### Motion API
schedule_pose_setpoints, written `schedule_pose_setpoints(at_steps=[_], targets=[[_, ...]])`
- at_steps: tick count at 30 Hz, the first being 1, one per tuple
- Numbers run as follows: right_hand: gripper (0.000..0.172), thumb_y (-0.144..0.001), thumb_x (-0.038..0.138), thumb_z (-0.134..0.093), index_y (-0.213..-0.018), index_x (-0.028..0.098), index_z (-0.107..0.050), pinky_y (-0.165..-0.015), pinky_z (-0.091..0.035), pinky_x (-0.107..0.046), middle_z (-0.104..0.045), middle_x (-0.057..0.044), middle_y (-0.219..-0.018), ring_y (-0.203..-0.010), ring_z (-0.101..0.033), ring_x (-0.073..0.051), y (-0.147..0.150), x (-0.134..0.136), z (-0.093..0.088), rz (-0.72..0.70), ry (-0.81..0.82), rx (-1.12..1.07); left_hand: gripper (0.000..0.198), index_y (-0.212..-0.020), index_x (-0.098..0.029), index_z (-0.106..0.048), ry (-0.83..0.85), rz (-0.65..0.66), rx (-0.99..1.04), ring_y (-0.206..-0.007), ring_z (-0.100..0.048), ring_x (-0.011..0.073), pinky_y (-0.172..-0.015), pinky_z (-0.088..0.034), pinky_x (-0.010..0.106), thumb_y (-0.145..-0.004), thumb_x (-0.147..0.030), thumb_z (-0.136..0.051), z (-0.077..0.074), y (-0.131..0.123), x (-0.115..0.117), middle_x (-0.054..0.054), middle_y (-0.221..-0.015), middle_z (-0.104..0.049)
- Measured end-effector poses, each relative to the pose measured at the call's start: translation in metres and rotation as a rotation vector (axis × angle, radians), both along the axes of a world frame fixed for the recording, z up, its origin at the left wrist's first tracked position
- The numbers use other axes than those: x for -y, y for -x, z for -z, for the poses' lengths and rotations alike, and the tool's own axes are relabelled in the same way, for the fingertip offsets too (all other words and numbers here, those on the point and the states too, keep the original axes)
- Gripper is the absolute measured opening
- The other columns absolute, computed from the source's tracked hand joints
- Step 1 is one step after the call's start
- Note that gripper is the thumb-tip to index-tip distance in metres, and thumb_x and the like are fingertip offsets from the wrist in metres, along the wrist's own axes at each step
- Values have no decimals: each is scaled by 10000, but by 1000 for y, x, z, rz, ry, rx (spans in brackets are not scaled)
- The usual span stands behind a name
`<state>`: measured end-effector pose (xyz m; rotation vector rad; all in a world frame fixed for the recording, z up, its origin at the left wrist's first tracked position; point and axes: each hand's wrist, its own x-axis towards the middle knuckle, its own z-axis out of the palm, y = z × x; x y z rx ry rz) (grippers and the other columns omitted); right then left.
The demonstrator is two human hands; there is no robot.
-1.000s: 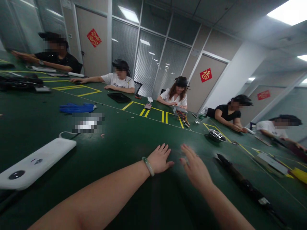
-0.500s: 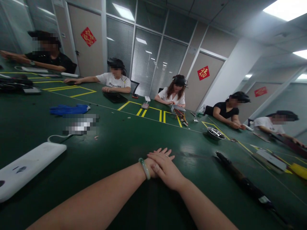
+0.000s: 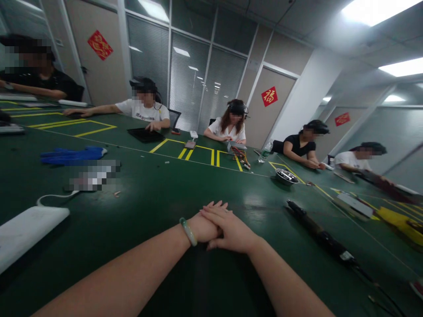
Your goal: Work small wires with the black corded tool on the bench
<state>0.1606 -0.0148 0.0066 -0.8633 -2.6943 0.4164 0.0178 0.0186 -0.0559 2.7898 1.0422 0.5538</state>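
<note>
My left hand (image 3: 202, 228), with a green-white bangle (image 3: 188, 231) round its wrist, lies on the green table (image 3: 158, 185). Across it rests my right hand (image 3: 236, 231), covering most of its back and fingers. The fingers of both hands are stretched out, and neither holds anything that I can see. My right thumb sticks out to the left, below the left hand. To the right of my hands lies a dark electric screwdriver (image 3: 325, 237) with a cable at its lower end.
To the left are a white power bank (image 3: 36, 233) with a cable, a blurred-out device (image 3: 94, 176) and a blue glove (image 3: 72, 155). Further off stand a metal bowl (image 3: 286, 176) and a water bottle (image 3: 265, 152). Several people sit round the table's far side.
The view has turned to the right, so the things on the table appear further left. My right thumb has slid off the left hand and now points out below it.
</note>
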Motion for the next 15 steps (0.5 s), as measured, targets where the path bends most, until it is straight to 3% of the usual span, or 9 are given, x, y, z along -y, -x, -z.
schedule_pose_setpoints(at_steps=[1,4,7,9,12,15], targets=[[973,-659,570,-742,-1459,294,-263,-1145,-195,-427,-326,-61,-1491,-1368,-289,-243,-10,-3,0,46,-24,27,625,-1412,-267,-375,-11,85,-46,-1397,-204,316,-1137,-142,459,-843,-429,-573,-4,4,2,63,-1511,-300],[880,-750,567,-658,-1468,279,-239,-1128,-219,-466,-308,-80,-1498,-1379,-263,-253,-64,-14,4,340,-158,96,558,-1451,-254,-288,24,92,-58,-1410,-191,248,-1134,-145,449,-954,-501,-337,-19,13,5,79,-1527,-254],[733,-851,510,-531,-1459,198,-268,-1103,-238,-499,-306,-128,-1491,-1379,-253,-283,-150,-13,14,835,-377,158,567,-1454,-274,-280,69,78,-53,-1416,-174,248,-1126,-160,450,-957,-547,-292,-26,17,5,72,-1536,-227],[723,-857,535,-476,-1428,117,-325,-1086,-258,-500,-330,-180,-1466,-1358,-281,-325,-216,2,20,1194,-475,206,570,-1457,-283,-273,87,82,-54,-1416,-172,250,-1125,-159,454,-957,-558,-280,-28,16,6,67,-1538,-217],[872,-771,688,-467,-1381,70,-401,-984,-371,-525,-423,-237,-1381,-1255,-402,-403,-304,37,30,1585,-389,249,572,-1461,-289,-260,103,81,-54,-1418,-164,251,-1126,-152,463,-960,-566,-253,-28,15,6,61,-1542,-203],[941,-671,790,-491,-1349,138,-470,-808,-474,-504,-566,-221,-1223,-1064,-560,-407,-353,66,38,1640,-196,208,571,-1461,-288,-259,99,81,-52,-1417,-166,247,-1128,-152,455,-960,-563,-261,-28,15,7,60,-1542,-205]])
